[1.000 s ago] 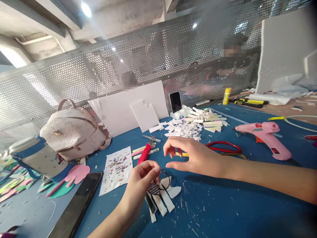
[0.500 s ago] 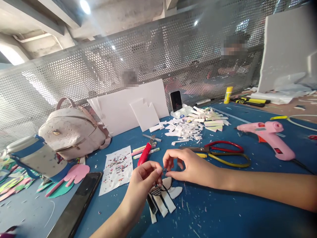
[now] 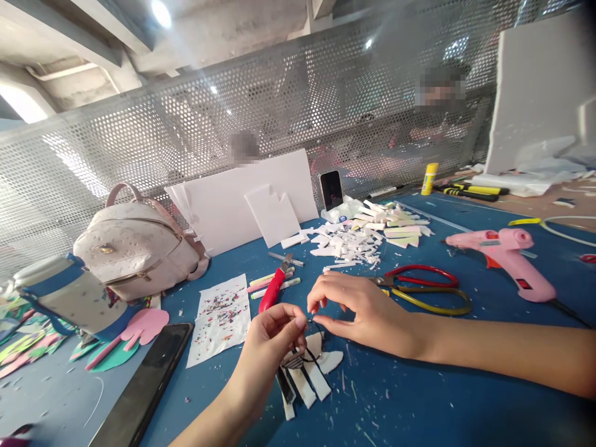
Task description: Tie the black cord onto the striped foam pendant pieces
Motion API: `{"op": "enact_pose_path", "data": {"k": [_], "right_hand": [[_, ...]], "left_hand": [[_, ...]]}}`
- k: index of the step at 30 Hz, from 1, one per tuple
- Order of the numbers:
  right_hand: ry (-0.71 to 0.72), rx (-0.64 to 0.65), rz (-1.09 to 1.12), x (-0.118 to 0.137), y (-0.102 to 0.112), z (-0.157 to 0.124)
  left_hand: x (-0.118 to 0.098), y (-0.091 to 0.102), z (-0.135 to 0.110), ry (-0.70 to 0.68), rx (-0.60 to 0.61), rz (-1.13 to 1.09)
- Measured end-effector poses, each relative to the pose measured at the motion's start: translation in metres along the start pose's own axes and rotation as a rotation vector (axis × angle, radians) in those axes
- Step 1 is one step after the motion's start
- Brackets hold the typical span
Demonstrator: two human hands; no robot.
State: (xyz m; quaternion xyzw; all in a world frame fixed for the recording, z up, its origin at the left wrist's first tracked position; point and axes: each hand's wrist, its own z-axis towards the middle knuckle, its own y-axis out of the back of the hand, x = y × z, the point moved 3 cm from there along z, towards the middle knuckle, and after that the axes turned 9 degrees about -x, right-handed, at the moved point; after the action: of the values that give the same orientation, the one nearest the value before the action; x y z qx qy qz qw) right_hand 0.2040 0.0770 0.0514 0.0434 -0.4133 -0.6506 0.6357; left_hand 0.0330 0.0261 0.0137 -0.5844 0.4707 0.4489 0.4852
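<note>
My left hand [image 3: 274, 338] is closed in a pinch on a small black-and-white striped piece [image 3: 293, 359] with thin black strands hanging from it. Most of that piece is hidden behind the fingers. Just to the right, my right hand [image 3: 358, 307] has its thumb and fingertips slightly apart, close to the left fingertips; nothing clear shows between them. Below both hands, several white cut-out strips [image 3: 305, 385] lie on the blue table, one beside a dark strip. Behind the left hand rests a red-handled cutter [image 3: 274, 290].
Red-and-yellow-handled scissors [image 3: 431, 301] lie beyond my right wrist, with a pink glue gun [image 3: 516, 261] farther right. White foam scraps [image 3: 349, 242] are heaped behind. Leftward are a speckled paper sheet [image 3: 218, 323], a black phone [image 3: 144, 385], a bottle [image 3: 69, 295] and a backpack [image 3: 135, 242].
My right hand's fingers have shifted slightly, and the thumb now sits a little higher and farther right. My left hand keeps its pinch almost unmoved.
</note>
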Motion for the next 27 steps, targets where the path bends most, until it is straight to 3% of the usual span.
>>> {"op": "enact_pose_path", "data": {"k": [3,20,27], "right_hand": [[0.039,-0.002,0.006,0.0003,-0.0009,-0.0015],[-0.153,0.054,0.088,-0.0014,-0.0067,-0.0045],[-0.098,0.016,0.036,0.0005,-0.0038,-0.0037]], "left_hand": [[0.0016,0.0011,0.0013,0.003,0.001,0.003],[0.0007,0.0009,0.0011,-0.002,0.005,0.009],[-0.0002,0.0005,0.0008,-0.004,0.008,0.005]]}}
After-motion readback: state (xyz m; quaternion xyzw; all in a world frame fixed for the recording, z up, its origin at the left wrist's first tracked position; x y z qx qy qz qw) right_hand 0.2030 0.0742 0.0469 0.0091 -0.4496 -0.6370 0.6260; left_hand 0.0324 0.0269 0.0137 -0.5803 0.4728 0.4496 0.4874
